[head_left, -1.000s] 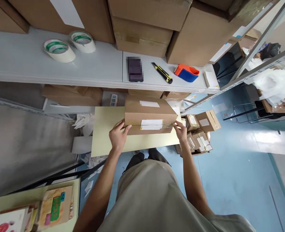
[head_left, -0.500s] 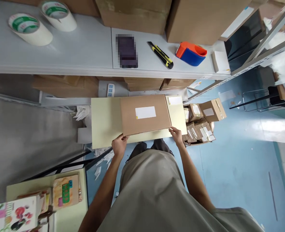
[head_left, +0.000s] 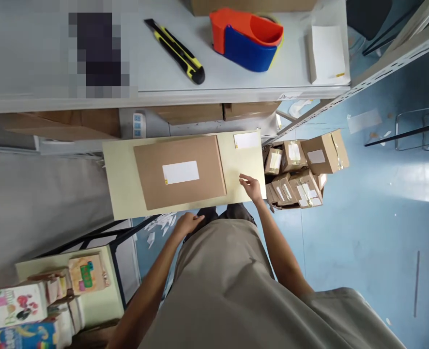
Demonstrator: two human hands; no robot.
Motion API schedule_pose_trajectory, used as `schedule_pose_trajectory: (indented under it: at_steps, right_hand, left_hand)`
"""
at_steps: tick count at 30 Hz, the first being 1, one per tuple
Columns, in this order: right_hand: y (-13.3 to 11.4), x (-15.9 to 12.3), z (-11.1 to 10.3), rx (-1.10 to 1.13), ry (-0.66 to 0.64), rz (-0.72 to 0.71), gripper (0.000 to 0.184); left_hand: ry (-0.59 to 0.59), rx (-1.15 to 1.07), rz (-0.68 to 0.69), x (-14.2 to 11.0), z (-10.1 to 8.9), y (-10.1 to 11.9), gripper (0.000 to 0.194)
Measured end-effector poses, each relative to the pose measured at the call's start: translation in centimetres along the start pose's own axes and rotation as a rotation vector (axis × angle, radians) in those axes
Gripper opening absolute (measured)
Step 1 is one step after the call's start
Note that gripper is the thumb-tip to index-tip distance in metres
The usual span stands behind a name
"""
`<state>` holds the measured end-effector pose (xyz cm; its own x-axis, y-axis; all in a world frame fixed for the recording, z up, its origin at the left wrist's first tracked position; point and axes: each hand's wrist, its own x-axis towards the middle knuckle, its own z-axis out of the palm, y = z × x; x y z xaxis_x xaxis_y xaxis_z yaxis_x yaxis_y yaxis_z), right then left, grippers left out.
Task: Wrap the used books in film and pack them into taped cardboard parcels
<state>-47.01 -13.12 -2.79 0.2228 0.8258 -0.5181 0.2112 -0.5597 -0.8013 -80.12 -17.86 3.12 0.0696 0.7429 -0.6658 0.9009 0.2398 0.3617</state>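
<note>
A flat brown cardboard box (head_left: 152, 167) with a white label (head_left: 180, 172) lies on the pale yellow table (head_left: 122, 194). Just off the table's near edge, in front of my body, is my left hand (head_left: 189, 224); its fingers are curled and no object shows in them. To the right of the box, my right hand (head_left: 251, 186) is over the table with its fingers apart and nothing in them. Neither hand touches the box. Near the table's far right corner lies another white label (head_left: 246, 140).
Above, a grey shelf holds a yellow-black utility knife (head_left: 176, 52), an orange-blue tape dispenser (head_left: 246, 41) and a white label stack (head_left: 328, 54). Several labelled cartons (head_left: 296, 169) are piled at the right of the table. A side table (head_left: 100, 295) with printed boxes stands at lower left.
Both hands have let go of the box's near edge. My left hand has drawn back toward my body, my right one has moved over the table. The view has shifted closer to the shelf's right end.
</note>
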Motion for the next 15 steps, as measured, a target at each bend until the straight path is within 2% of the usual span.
schedule_pose_trajectory:
  at_steps: [1,3,6,9,12,15]
  right_hand:
    - [0.0,1.0,-0.9,-0.001,0.0,-0.005,0.041]
    - [-0.1,3.0,-2.8,-0.011,0.011,-0.016,0.042]
    - [-0.4,6.2,-5.5,-0.029,0.043,-0.033,0.044]
    - [-0.9,9.5,-7.2,-0.043,0.095,-0.055,0.051]
    - [-1.3,12.8,-7.5,-0.079,0.158,-0.051,0.052]
    - [-1.2,15.9,-6.7,-0.153,0.196,-0.021,0.048]
  left_hand:
    - [-0.052,-0.018,0.025,0.1,0.8,2.6,0.04]
    - [-0.187,-0.089,0.161,0.9,2.0,8.0,0.042]
    - [-0.178,-0.118,0.266,4.4,2.5,16.1,0.037]
    - [-0.092,-0.085,0.22,9.9,2.2,22.3,0.032]
    - [0.071,-0.086,0.089,15.8,2.1,25.5,0.04]
    - [0.164,-0.155,-0.039,20.7,2.4,26.3,0.039]
